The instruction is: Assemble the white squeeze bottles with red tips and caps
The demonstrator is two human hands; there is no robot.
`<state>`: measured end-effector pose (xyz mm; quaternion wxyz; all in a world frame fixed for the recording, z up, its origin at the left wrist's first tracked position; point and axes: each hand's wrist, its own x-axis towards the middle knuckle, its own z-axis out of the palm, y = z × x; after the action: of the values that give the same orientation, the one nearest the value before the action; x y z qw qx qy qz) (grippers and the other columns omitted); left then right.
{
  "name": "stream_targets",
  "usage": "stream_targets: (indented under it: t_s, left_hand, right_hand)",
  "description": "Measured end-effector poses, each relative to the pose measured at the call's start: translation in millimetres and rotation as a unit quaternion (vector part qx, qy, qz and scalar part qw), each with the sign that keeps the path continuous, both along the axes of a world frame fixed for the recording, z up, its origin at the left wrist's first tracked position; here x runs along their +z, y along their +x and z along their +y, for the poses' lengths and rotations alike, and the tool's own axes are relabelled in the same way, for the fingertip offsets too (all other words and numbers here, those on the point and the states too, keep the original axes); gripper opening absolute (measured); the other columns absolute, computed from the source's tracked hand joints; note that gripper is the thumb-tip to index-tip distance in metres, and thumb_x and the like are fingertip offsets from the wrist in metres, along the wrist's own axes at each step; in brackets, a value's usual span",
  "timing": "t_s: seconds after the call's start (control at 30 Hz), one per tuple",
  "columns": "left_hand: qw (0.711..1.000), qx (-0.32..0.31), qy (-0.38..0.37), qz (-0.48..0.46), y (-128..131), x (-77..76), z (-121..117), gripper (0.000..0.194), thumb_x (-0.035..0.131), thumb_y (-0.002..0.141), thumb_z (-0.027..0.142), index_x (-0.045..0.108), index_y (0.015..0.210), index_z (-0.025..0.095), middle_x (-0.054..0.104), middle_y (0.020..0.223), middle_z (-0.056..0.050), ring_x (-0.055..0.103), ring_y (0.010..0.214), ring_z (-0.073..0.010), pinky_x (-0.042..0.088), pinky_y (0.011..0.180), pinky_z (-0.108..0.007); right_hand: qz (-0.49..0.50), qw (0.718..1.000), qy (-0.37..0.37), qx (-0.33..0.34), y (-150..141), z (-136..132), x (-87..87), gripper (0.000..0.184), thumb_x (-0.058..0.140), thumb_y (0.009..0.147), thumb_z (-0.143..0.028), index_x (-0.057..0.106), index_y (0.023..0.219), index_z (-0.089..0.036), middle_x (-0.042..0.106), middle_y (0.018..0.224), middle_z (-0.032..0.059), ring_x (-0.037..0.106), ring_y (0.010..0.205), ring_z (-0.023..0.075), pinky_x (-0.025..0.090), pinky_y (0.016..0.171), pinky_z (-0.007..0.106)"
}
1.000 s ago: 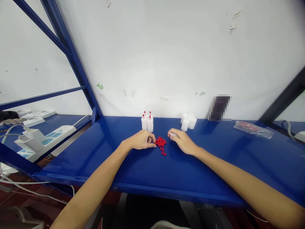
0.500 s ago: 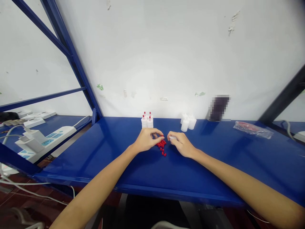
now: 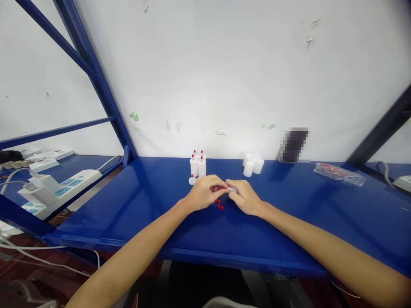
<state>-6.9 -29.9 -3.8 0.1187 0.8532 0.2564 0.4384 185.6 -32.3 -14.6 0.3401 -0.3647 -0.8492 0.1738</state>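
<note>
My left hand (image 3: 204,196) and my right hand (image 3: 244,197) meet fingertip to fingertip over a small heap of red caps (image 3: 219,203) on the blue shelf (image 3: 154,214). My right hand is closed on a small white bottle (image 3: 231,189). My left hand's fingers are pinched at the bottle's tip; what they pinch is too small to name. Three white bottles with red caps (image 3: 198,164) stand just behind my hands. A lone white bottle (image 3: 192,180) lies by my left hand. Uncapped white bottles (image 3: 253,165) stand in a cluster at the back right.
A clear bag holding red parts (image 3: 339,173) lies at the far right. White power strips and plugs (image 3: 54,187) sit on the neighbouring shelf at left. Blue frame beams (image 3: 96,81) rise at the left; a dark beam (image 3: 379,132) slants at right.
My left hand left the heap of red caps and moved right to meet my right hand. A white bottle now shows on the shelf where my left hand had been.
</note>
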Motion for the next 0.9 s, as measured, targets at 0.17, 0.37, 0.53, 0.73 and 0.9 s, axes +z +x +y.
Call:
stream_targets:
  t_s: [0.17, 0.37, 0.53, 0.73, 0.9]
  left_hand:
    - [0.999, -0.023, 0.011, 0.032, 1, -2.1, -1, 0.013, 0.063, 0.089, 0.026, 0.072, 0.091, 0.017, 0.07, 0.086, -0.007, 0.062, 0.072, -0.0131, 0.051, 0.066, -0.024]
    - [0.998, -0.037, -0.015, 0.047, 3, -4.9, -4, 0.012, 0.059, 0.083, 0.014, 0.07, 0.088, 0.017, 0.067, 0.081, -0.004, 0.06, 0.069, -0.0123, 0.049, 0.065, -0.023]
    - [0.997, -0.049, -0.023, 0.055, 4, -5.5, -5, 0.016, 0.057, 0.083, 0.013, 0.07, 0.093, 0.017, 0.064, 0.08, -0.003, 0.057, 0.066, -0.0109, 0.047, 0.063, -0.022]
    - [0.997, -0.039, -0.021, 0.068, 6, -7.2, -5, 0.015, 0.055, 0.091, 0.021, 0.069, 0.096, 0.018, 0.062, 0.081, -0.003, 0.056, 0.07, -0.012, 0.045, 0.066, -0.023]
    - [0.994, 0.101, -0.015, -0.036, -7, -1.1, 6, 0.022, 0.046, 0.097, 0.032, 0.061, 0.09, 0.017, 0.06, 0.075, -0.001, 0.051, 0.064, -0.0115, 0.041, 0.063, -0.024]
  right_hand:
    - [-0.012, 0.999, 0.031, 0.03, 3, -1, 0.2, 0.013, 0.042, 0.082, -0.026, 0.041, 0.069, -0.021, 0.048, 0.07, 0.0007, 0.045, 0.064, 0.0164, 0.031, 0.061, 0.03]
    - [-0.053, 0.998, 0.02, -0.023, 1, -2, -4.1, 0.039, 0.044, 0.09, -0.046, 0.038, 0.062, -0.021, 0.045, 0.057, -0.0016, 0.041, 0.054, 0.0142, 0.027, 0.058, 0.029]
    - [-0.051, 0.998, 0.03, -0.028, -1, -4, -3.3, 0.034, 0.043, 0.089, -0.037, 0.035, 0.06, -0.021, 0.044, 0.054, -0.0023, 0.04, 0.051, 0.0135, 0.025, 0.056, 0.029]
    - [-0.018, 1.0, 0.007, 0.003, -1, -5, 0.9, 0.024, 0.041, 0.092, -0.038, 0.046, 0.076, -0.022, 0.051, 0.061, -0.0026, 0.047, 0.055, 0.0153, 0.029, 0.058, 0.028]
    - [0.061, 0.996, -0.058, -0.003, 4, 2, 1.4, 0.024, 0.031, 0.098, -0.039, 0.048, 0.105, -0.024, 0.055, 0.068, -0.003, 0.051, 0.061, 0.0171, 0.037, 0.064, 0.029]
